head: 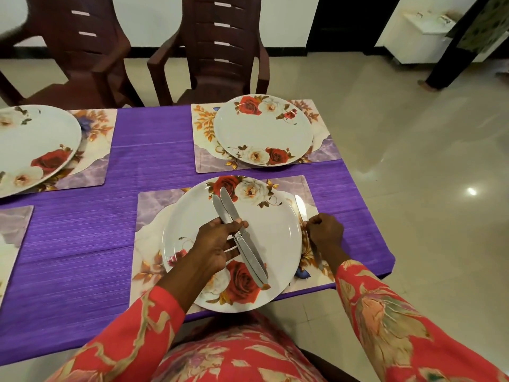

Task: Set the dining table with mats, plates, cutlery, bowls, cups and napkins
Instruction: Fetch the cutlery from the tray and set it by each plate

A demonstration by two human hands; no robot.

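Holding two knives point(239, 238) in my left hand point(217, 244), fingers curled round middle, blades pointing away, above near plate point(278, 244). My right hand point(326, 230) pinches third knife point(301, 210), laying it on near mat point(154, 205), just right of that plate, blade pointing away. Far plate point(263, 128) sits on far mat point(202, 155). Another plate point(33, 144) on left mat point(93, 161). Purple cloth point(82, 230) covers table. Two brown chairs point(220, 51) across.

Shiny metal knives point(239, 238), glossy plate point(278, 238), ribbed cloth point(82, 238).
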